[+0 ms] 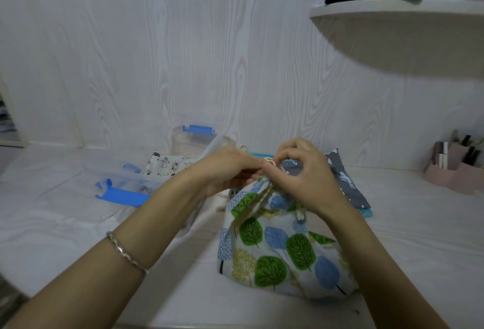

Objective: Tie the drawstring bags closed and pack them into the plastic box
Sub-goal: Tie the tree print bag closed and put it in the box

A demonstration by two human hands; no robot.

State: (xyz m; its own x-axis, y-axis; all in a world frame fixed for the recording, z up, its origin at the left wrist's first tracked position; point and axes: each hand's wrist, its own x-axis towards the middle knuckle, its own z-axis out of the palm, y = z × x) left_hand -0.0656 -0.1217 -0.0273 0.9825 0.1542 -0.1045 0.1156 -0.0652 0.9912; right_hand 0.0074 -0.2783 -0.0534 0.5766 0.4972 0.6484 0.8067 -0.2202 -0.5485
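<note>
Tying is in hand, centre frame: left hand (230,169) and right hand (301,171) each keep a pinching grip on the cord (269,162) atop the tree-print bag (275,250). Next, I judge, the knot needs cinching before the bag goes to the plastic box (180,141).

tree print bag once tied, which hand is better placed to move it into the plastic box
Left, likely. The plastic box lies just beyond the left hand; the right hand would have to reach across. Both hands pinch the cord at the neck of the tree print bag.
</note>
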